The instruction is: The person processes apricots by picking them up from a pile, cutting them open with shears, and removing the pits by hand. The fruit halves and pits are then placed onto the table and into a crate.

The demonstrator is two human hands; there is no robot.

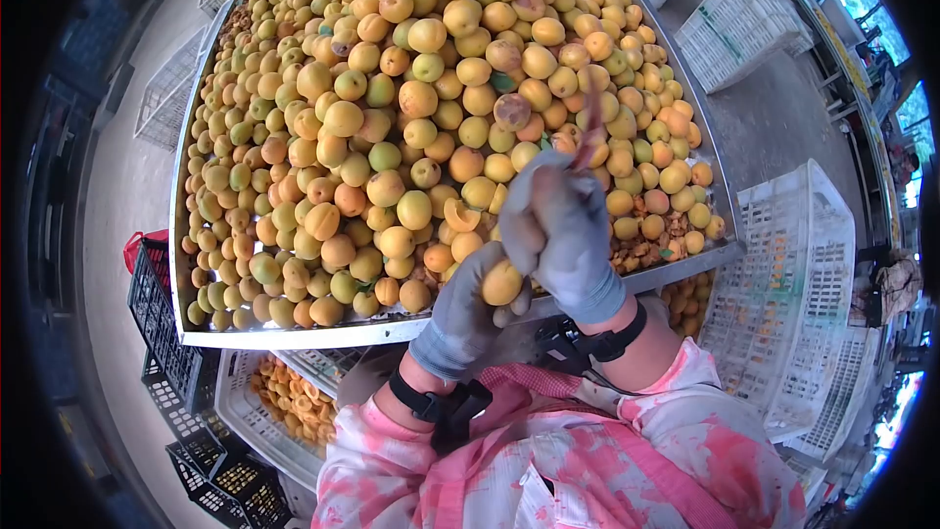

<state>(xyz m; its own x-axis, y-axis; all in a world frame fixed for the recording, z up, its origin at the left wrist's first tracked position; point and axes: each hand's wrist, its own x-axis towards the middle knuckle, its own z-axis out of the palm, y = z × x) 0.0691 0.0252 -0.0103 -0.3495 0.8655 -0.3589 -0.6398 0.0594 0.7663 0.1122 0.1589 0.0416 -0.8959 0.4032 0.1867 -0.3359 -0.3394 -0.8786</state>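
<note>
Where the hands meet: over the near rim of the metal tray (294, 338), right of centre.
Left hand (462, 318): grey-gloved, fingers closed around one apricot (501, 283).
Right hand (560, 230): just above the apricot, fisted on a thin tool (590, 132), blurred, pointing far.
Tray load: heap of apricots (411, 98).
Surroundings: white crates (813, 274) right, black crates (162, 323) near left.
</note>
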